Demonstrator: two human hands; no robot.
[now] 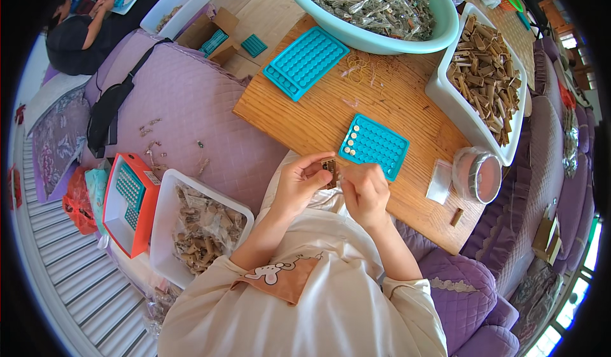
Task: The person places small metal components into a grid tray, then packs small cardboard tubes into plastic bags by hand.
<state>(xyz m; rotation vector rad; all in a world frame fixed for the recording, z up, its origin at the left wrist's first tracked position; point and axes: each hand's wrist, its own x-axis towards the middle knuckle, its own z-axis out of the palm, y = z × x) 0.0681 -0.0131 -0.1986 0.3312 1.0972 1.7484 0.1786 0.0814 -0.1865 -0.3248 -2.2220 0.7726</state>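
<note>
Centre of frame: left hand (294,186), thumb and fingers closed on 1 small brown piece (329,173), near counter (312,124). Right hand (368,194) just beside it, fingers curled in; cannot tell whether they grip anything. Just above: blue tray (389,145), white round pieces along its left side. Upper right: white bin (439,91) of brown pieces. Top: pale basin (356,35).

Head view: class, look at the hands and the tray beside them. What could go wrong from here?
1. The left hand pinches a small brown piece near the edge of the wooden table; if it slips, it might drop into the lap.
2. The right hand is close to the turquoise dimpled tray, so a bump could scatter its pale round pieces.
3. A loose brown strip near the table's corner could be knocked off.
</note>
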